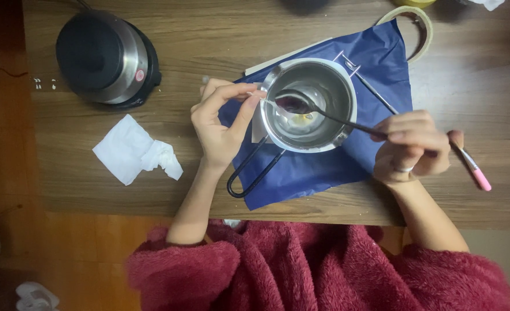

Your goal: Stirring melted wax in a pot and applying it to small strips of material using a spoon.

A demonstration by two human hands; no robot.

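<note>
**Spoon across the melting pot: position and bearing**

Item 1. My right hand (412,147): fingers curled shut around the handle end of a long dark spoon (330,117). A pink-handled brush (470,162) lies just past this hand, either tucked under my fingers or resting on the table; I cannot tell which.

Item 2. The spoon: its long axis slants from my right hand, at the lower right, up and leftward over the rim. The bowl of the spoon hangs inside the small steel pot (310,103), toward the pot's left wall, carrying something dark and purplish.

Item 3. My left hand (220,124): at the pot's left rim, thumb and forefinger pinched together right at the edge, close to the spoon's bowl. Whether something small is caught in the pinch is not clear; the other fingers are loosely bent.

Item 4. The pot: sits mid-table on a sheet of blue paper (324,167), its black wire handle (252,173) pointing down-left toward me. A shallow clear or yellowish pool shows at its bottom.

Relation of note: the spoon's bowl lies to the left of my right hand and immediately right of my left fingertips, so the left hand is the nearer one.

Surroundings on the wooden table (468,86): a black and steel kettle (106,57) at upper left, a crumpled white tissue (134,151) below it, a roll of tape (419,23) at the top edge.
</note>
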